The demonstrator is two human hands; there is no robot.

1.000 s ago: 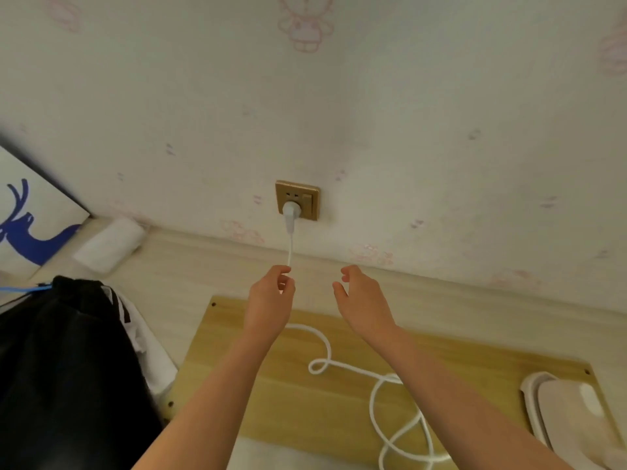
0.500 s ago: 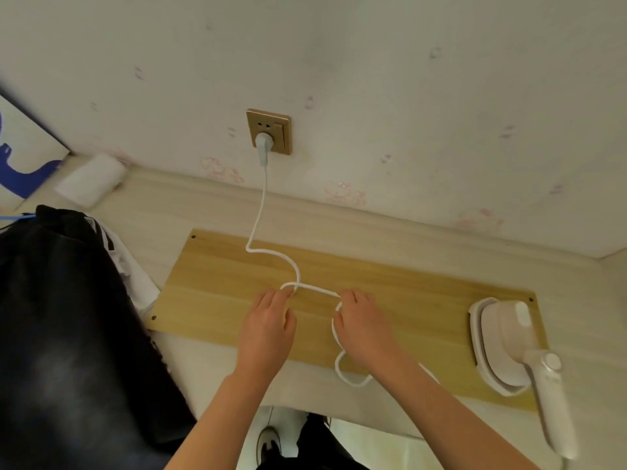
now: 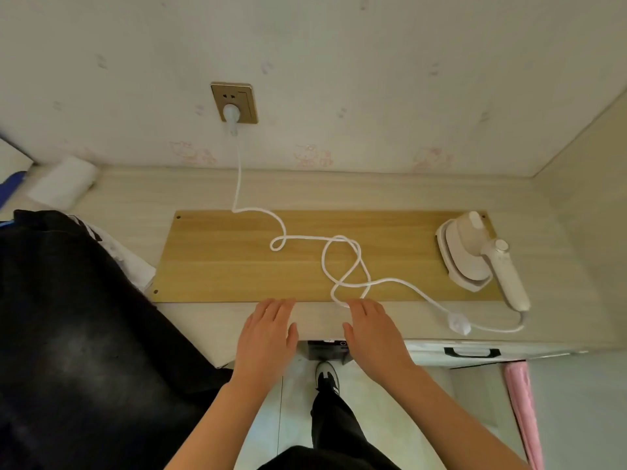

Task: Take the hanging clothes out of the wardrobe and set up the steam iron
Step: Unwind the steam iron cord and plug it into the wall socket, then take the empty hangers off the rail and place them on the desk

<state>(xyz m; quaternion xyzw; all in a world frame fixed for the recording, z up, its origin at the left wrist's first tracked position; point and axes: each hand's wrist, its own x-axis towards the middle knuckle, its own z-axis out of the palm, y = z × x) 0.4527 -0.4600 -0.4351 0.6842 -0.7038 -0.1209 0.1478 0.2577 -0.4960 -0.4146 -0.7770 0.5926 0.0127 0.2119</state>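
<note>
Your left hand (image 3: 266,337) and right hand (image 3: 373,334) hover flat at the tabletop's (image 3: 373,195) near edge, fingers straight, holding nothing. The steam iron (image 3: 475,256) rests at the board's (image 3: 220,259) right end, its cord (image 3: 341,266) looped slack to the wall socket (image 3: 234,101), probably for reach.

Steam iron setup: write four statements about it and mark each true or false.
1. The plug sits in the wall socket. True.
2. The steam iron lies at the wooden board's left end. False: it lies at the right end.
3. The right hand grips the iron's handle. False: it is open at the desk edge, beside the left hand.
4. The white cord loops across the board. True.
</note>
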